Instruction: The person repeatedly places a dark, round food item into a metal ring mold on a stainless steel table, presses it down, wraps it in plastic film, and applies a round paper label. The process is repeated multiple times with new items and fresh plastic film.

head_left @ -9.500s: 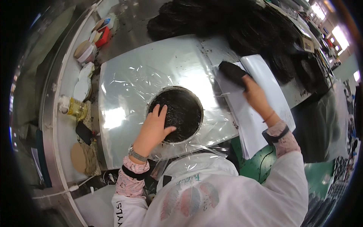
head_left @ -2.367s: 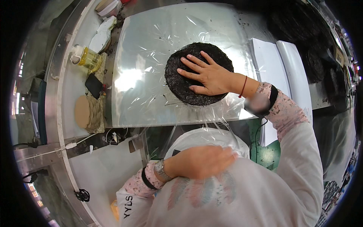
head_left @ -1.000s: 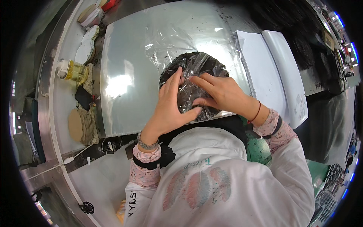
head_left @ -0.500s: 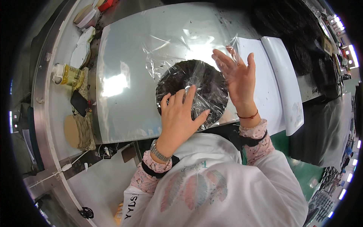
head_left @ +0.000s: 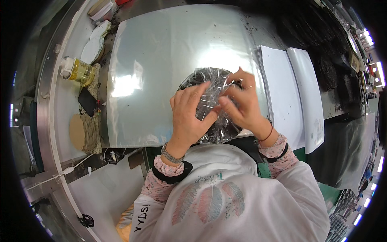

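A dark, round, flat bundle (head_left: 188, 83) lies at the near edge of the pale sheet, with crumpled clear plastic film (head_left: 207, 99) over it. My left hand (head_left: 188, 113) rests on its left side, fingers bent and thumb apart, touching the film. At the right side my right hand (head_left: 244, 103) has its fingers curled into the film, slightly blurred. Both hands hide much of the bundle. What the bundle is made of, I cannot tell.
Smooth clear sheeting (head_left: 145, 48) covers the work table. White sheets (head_left: 280, 88) and a white roll (head_left: 308, 101) lie to the right, black piles (head_left: 322, 68) behind them. Along the left ledge are a yellow jar (head_left: 82, 71), a phone (head_left: 87, 101) and tan discs (head_left: 82, 133).
My right hand has moved inward and down onto the bundle, its fingers now curled. The film that was spread out behind is bunched over the top. My left hand stays on the left side.
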The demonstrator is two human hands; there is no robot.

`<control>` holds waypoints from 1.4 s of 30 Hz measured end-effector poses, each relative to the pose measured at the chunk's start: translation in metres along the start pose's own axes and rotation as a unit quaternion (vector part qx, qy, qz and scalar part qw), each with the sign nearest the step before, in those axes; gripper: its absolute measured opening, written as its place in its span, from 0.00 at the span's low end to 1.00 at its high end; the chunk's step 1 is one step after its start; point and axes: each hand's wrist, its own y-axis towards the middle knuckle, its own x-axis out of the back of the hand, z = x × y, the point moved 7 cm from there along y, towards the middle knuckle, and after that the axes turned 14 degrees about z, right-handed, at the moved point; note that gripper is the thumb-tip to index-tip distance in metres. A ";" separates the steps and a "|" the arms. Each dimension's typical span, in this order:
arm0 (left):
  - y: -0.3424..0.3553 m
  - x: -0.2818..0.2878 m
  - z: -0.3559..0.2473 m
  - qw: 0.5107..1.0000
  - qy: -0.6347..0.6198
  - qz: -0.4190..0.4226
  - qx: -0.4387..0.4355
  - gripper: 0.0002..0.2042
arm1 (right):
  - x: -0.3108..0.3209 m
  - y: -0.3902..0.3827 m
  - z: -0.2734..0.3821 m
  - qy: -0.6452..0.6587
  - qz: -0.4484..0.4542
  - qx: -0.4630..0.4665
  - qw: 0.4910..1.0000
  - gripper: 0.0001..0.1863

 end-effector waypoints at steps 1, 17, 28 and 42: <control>-0.002 -0.003 0.001 0.999 0.032 0.002 -0.012 0.35 | 0.001 0.005 -0.003 0.078 -0.088 -0.009 0.993 0.19; 0.005 -0.027 -0.005 0.994 0.084 0.060 -0.026 0.33 | -0.024 0.005 -0.017 0.095 0.072 -0.064 0.991 0.20; 0.021 -0.038 0.006 0.982 0.146 0.114 0.044 0.31 | -0.037 0.005 -0.014 -0.017 0.123 -0.069 0.990 0.25; 0.007 -0.015 -0.013 0.986 -0.066 0.148 -0.046 0.44 | -0.041 0.006 -0.013 0.091 0.101 -0.122 0.983 0.28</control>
